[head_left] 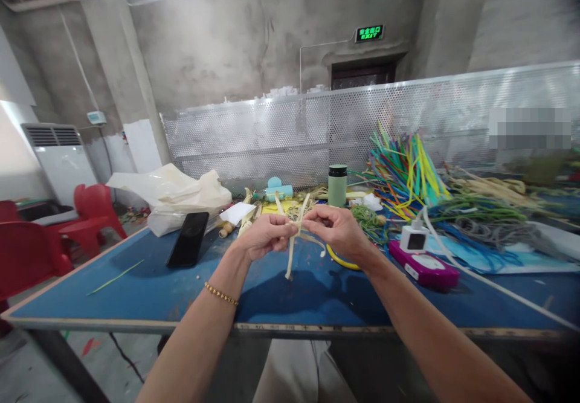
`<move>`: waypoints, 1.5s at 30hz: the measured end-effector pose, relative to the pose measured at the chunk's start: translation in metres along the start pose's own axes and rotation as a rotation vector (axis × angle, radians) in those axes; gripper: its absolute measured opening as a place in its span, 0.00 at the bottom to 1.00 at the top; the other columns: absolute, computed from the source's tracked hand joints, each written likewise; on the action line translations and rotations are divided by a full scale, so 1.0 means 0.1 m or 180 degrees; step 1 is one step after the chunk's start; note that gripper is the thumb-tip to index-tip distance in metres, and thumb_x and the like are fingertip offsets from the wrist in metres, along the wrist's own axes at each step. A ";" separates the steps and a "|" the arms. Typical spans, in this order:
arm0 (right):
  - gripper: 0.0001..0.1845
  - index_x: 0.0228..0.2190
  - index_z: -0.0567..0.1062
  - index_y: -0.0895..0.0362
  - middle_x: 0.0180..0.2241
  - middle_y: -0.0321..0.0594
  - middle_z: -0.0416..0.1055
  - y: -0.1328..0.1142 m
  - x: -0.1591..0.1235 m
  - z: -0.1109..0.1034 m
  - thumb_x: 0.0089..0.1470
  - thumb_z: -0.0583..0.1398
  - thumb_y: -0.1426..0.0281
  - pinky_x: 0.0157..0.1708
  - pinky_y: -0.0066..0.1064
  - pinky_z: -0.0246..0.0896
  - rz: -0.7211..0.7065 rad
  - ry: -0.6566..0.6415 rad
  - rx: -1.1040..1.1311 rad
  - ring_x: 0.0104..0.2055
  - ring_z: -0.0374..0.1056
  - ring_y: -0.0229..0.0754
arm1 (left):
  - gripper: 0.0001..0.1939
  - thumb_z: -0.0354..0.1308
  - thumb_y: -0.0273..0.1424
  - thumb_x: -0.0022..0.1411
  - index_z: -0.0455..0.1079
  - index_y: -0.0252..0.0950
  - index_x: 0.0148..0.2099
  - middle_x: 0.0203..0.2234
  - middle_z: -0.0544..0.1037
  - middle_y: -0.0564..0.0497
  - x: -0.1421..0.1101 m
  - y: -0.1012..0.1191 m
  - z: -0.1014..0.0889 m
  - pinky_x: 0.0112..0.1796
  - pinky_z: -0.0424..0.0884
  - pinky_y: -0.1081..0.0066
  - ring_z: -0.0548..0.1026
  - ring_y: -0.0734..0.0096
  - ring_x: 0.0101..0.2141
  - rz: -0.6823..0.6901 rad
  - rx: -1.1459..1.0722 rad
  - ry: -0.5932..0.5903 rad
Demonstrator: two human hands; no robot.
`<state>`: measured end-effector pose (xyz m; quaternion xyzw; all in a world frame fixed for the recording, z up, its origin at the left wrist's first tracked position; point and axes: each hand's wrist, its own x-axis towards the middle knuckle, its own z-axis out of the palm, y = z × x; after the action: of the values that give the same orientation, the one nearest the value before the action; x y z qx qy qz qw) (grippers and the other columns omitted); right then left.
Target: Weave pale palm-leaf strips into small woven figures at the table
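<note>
Both my hands meet above the blue table [136,294], pinching pale yellow strips [292,249] that cross between them. My left hand [265,235] is closed on the strips from the left; a bead bracelet sits on its wrist. My right hand [338,228] is closed on them from the right. One strip sticks up behind my fingers, another hangs down toward the table, and a shorter piece curls off to the right.
A black phone [188,240] leans on a crumpled cream bag [174,194]. A green bottle [337,186], a pile of coloured strips [403,170], a magenta power bank [426,267] with a white charger and a perforated metal screen [281,140] stand behind. Red chairs [90,209] are at left.
</note>
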<state>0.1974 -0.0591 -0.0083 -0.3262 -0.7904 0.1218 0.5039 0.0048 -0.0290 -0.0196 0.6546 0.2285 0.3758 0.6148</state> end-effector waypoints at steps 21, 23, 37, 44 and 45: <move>0.07 0.25 0.72 0.60 0.22 0.36 0.66 0.00 0.01 -0.03 0.52 0.57 0.72 0.26 0.27 0.52 -0.0126 0.0031 -0.0661 0.24 0.58 0.34 | 0.13 0.66 0.34 0.48 0.66 0.32 0.24 0.13 0.63 0.59 0.01 -0.01 0.02 0.17 0.50 0.76 0.58 0.86 0.13 -0.0067 0.0391 0.0301; 0.07 0.24 0.72 0.60 0.22 0.35 0.66 0.01 0.01 -0.02 0.52 0.57 0.72 0.26 0.27 0.51 -0.0130 -0.0036 -0.0733 0.24 0.58 0.34 | 0.13 0.66 0.33 0.48 0.66 0.32 0.24 0.13 0.63 0.59 0.01 -0.01 0.04 0.17 0.50 0.77 0.58 0.86 0.13 -0.0068 0.0476 0.0291; 0.01 0.29 0.71 0.59 0.26 0.35 0.69 0.06 0.00 0.12 0.51 0.59 0.74 0.28 0.26 0.54 -0.0119 -0.0301 -0.0680 0.27 0.61 0.34 | 0.13 0.64 0.36 0.50 0.69 0.32 0.25 0.15 0.68 0.54 0.03 -0.08 0.07 0.20 0.58 0.76 0.67 0.79 0.16 0.0072 0.1099 0.0253; 0.04 0.28 0.74 0.58 0.28 0.38 0.70 0.06 0.03 0.00 0.52 0.59 0.71 0.29 0.28 0.54 -0.0254 0.0030 -0.0871 0.28 0.61 0.35 | 0.12 0.64 0.34 0.50 0.68 0.32 0.25 0.16 0.69 0.54 0.04 -0.06 0.07 0.20 0.57 0.76 0.67 0.80 0.16 0.0144 0.0948 0.0405; 0.03 0.28 0.74 0.58 0.28 0.38 0.70 0.06 0.03 0.00 0.51 0.59 0.72 0.29 0.28 0.54 -0.0242 -0.0007 -0.0886 0.28 0.61 0.35 | 0.11 0.64 0.34 0.50 0.67 0.32 0.25 0.16 0.69 0.54 0.04 -0.06 0.07 0.20 0.56 0.76 0.67 0.80 0.16 0.0135 0.0957 0.0402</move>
<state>0.1991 -0.0527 -0.0096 -0.3627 -0.8120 -0.0079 0.4572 0.0132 -0.0296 -0.0247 0.7190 0.3066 0.3906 0.4862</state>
